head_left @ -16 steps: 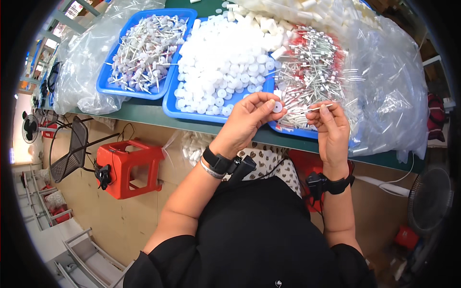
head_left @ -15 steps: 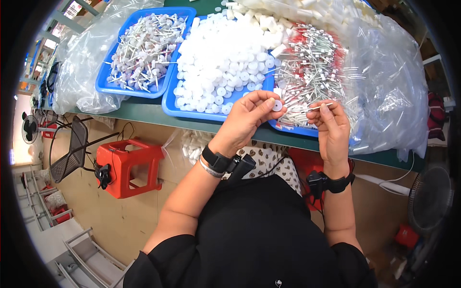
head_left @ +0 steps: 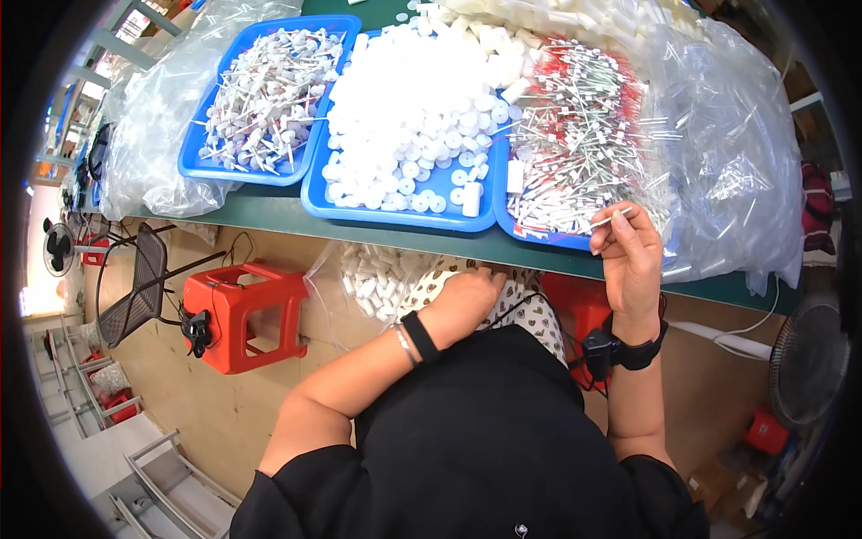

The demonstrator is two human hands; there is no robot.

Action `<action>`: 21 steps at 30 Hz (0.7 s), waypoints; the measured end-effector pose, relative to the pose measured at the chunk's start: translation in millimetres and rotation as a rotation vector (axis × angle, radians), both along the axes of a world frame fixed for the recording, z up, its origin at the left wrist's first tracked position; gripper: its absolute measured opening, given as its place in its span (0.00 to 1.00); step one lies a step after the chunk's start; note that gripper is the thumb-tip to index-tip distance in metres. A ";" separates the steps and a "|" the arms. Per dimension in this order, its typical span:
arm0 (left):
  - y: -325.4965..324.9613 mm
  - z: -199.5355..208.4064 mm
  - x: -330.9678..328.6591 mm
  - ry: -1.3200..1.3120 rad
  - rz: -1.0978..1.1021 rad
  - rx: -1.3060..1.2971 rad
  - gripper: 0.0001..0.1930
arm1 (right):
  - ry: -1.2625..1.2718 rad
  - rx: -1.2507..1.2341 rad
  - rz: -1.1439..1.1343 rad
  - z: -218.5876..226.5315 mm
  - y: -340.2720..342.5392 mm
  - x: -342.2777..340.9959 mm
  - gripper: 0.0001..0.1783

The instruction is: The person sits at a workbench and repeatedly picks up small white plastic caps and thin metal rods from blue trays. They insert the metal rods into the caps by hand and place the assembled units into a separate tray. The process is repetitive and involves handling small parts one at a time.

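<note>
Over the near edge of the right tray, my right hand (head_left: 630, 256) is closed in a pinch on a thin white stick (head_left: 614, 216). My left hand (head_left: 465, 304) rests low over the patterned cloth (head_left: 530, 316) on my lap. Its fingers are curled, and whatever they may hold is hidden. Ahead, the middle blue tray (head_left: 359, 211) is heaped with white plastic discs (head_left: 413, 169), with a white block (head_left: 471, 199) at its near right corner. Thin metal pins with white heads and red parts (head_left: 584, 135) fill the right blue tray (head_left: 548, 235).
A left blue tray (head_left: 193, 162) holds assembled pin-and-disc pieces (head_left: 269, 99). Clear plastic bags (head_left: 727, 153) lie on the green table (head_left: 260, 208). Below are a red stool (head_left: 242, 314), a bag of white pieces (head_left: 373, 278), a mesh chair (head_left: 144, 278) and a fan (head_left: 808, 364).
My left hand has dropped from above the trays to my lap, and the white disc it held is out of sight. My right hand has shifted slightly right and down, still pinching the stick.
</note>
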State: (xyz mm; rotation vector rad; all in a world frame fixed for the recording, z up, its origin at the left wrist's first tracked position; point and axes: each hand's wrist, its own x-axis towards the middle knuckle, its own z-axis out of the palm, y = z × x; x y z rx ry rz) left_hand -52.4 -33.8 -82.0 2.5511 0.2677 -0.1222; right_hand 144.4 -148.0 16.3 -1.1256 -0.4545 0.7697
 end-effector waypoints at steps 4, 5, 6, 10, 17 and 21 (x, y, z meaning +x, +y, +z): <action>3.1 -12.9 -1.2 -0.021 -0.009 -0.107 0.15 | -0.011 -0.008 -0.001 6.8 -5.2 1.3 0.05; 5.0 -5.3 -3.5 -0.061 0.003 -0.177 0.14 | -0.010 -0.001 -0.009 7.9 -7.4 3.7 0.05; 8.1 8.4 -5.4 -0.213 -0.017 -0.254 0.14 | -0.005 0.008 -0.023 6.9 -9.4 6.0 0.05; 45.5 84.2 0.2 -0.380 0.169 -0.464 0.14 | 0.000 0.023 -0.015 10.3 -8.1 4.9 0.06; 84.5 106.5 17.4 -0.525 0.622 -0.681 0.18 | 0.033 0.078 0.005 12.1 6.3 -5.7 0.06; 53.7 84.3 22.8 -0.333 0.518 -1.687 0.15 | 0.049 0.084 -0.012 13.9 11.1 -15.5 0.06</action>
